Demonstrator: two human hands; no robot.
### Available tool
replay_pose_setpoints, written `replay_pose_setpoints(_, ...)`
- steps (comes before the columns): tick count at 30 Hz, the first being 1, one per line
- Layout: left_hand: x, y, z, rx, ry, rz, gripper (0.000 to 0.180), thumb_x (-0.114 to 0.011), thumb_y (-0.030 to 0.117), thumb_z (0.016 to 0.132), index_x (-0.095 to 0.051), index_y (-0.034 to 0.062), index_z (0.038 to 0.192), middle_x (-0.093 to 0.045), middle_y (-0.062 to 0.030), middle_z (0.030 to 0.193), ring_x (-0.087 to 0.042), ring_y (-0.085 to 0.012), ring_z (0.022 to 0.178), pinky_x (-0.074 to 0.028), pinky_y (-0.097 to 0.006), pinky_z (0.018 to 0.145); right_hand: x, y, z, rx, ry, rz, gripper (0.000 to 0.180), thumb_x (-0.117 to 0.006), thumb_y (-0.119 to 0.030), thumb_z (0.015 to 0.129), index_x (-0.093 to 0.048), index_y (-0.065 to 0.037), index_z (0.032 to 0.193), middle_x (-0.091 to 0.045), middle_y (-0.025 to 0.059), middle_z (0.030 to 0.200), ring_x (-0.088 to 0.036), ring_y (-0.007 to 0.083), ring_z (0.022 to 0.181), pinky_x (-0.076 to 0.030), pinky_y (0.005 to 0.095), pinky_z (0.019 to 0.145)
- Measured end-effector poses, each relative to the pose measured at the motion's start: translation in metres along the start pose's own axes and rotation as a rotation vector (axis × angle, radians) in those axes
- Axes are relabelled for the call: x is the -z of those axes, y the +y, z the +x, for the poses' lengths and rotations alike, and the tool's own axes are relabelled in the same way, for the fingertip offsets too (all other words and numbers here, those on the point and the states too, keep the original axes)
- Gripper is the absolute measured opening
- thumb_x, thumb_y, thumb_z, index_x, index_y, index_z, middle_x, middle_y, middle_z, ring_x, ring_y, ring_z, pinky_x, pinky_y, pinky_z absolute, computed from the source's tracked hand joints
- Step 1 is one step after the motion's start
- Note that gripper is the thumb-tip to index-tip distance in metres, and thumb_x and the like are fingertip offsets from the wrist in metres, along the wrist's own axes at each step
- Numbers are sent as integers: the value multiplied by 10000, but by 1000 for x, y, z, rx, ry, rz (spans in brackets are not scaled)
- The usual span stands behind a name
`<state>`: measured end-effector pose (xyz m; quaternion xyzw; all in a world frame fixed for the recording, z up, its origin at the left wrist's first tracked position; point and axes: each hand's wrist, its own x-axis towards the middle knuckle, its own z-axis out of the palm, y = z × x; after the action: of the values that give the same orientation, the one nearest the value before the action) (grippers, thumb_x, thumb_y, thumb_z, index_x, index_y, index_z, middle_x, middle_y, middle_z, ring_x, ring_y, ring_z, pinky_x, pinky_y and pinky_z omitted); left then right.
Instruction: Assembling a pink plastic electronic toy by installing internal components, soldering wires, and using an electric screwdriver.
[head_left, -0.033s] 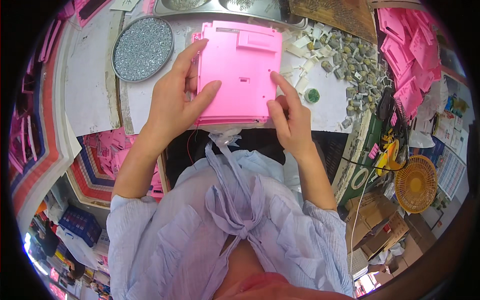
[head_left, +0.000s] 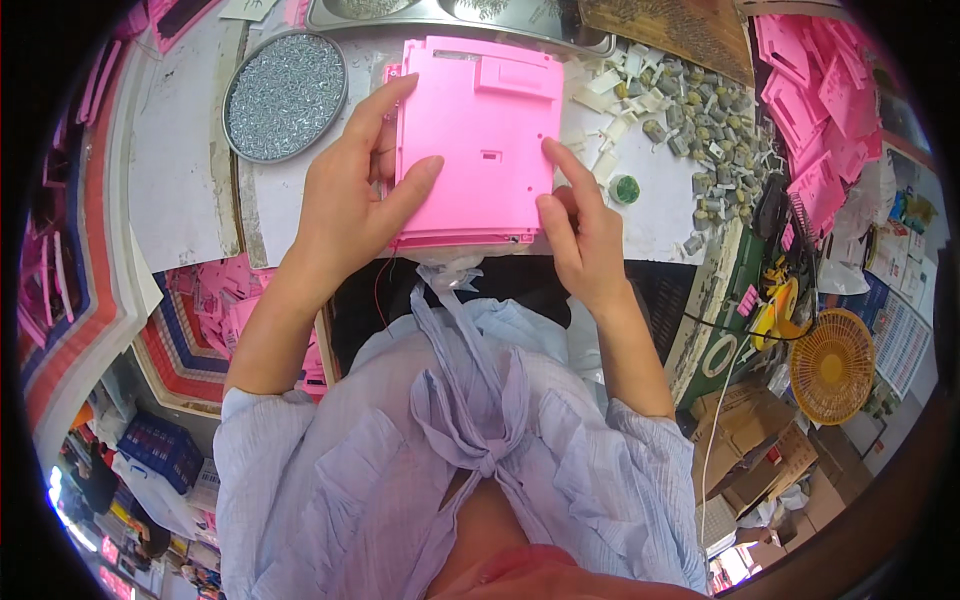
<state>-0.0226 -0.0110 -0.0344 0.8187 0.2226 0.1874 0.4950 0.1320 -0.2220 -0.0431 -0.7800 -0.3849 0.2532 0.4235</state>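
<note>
A pink plastic housing (head_left: 465, 195), boxy with a raised rectangular block, a small slot and screw holes, is held at the near edge of the white worktop. My left hand (head_left: 345, 205) grips its left side, thumb flat on top and the other fingers around the edge, partly hidden. At the right edge, my right hand (head_left: 592, 240) holds it between thumb and fingers, with the index fingertip near a small hole. Beneath it, clear plastic wrapping (head_left: 452, 275) pokes out on the near side. One thin red wire (head_left: 378, 295) hangs from its lower left.
A round dish of small metal screws (head_left: 285, 97) stands to the left. Grey-and-white small parts (head_left: 700, 150) are scattered to the right, near a green round piece (head_left: 624, 190). A metal tray (head_left: 420, 14) lies at the back. Pink panels (head_left: 820, 90) are piled far right; a yellow basket (head_left: 832, 366) sits lower.
The far edge of the pink housing sits very slightly farther from me. Both hands keep the same grip.
</note>
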Motion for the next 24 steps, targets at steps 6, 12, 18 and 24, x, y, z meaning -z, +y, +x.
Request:
replay_pose_setpoints(6, -6, 4, -4, 30, 25, -35, 586, -740, 119, 909, -532, 46, 1451, -557, 11, 778, -428, -56, 622, -370, -214, 564, 7, -3, -5, -13, -22, -19, 525, -626, -150, 996, -506, -66, 1500, -594, 126, 711, -596, 259, 619, -483, 340, 618)
replay_pose_setpoints(12, -7, -3, -11, 88, 68, -161, 577, -729, 60, 906, -541, 52, 1451, -540, 40, 788, -394, -30, 630, -332, -196, 554, 5, 2, -1, 110, -89, -168, 539, -643, -207, 985, -516, -81, 1494, -644, 161, 721, -657, 324, 645, -508, 393, 615)
replay_pose_setpoints(18, -12, -8, -25, 137, 150, -130, 560, -716, 44, 921, -529, 29, 1449, -570, 37, 811, -390, -24, 632, -328, -188, 557, 9, -3, 15, 260, -162, -339, 544, -662, -244, 980, -525, -92, 1484, -657, 165, 713, -662, 343, 635, -508, 430, 587)
replay_pose_setpoints(24, -16, -2, -32, 207, 196, -23, 499, -724, 71, 929, -570, 13, 1400, -516, 15, 760, -417, -57, 627, -361, -224, 573, 12, -6, 17, 197, -169, -287, 588, -677, -262, 978, -506, -71, 1507, -639, 148, 665, -659, 316, 604, -507, 416, 579)
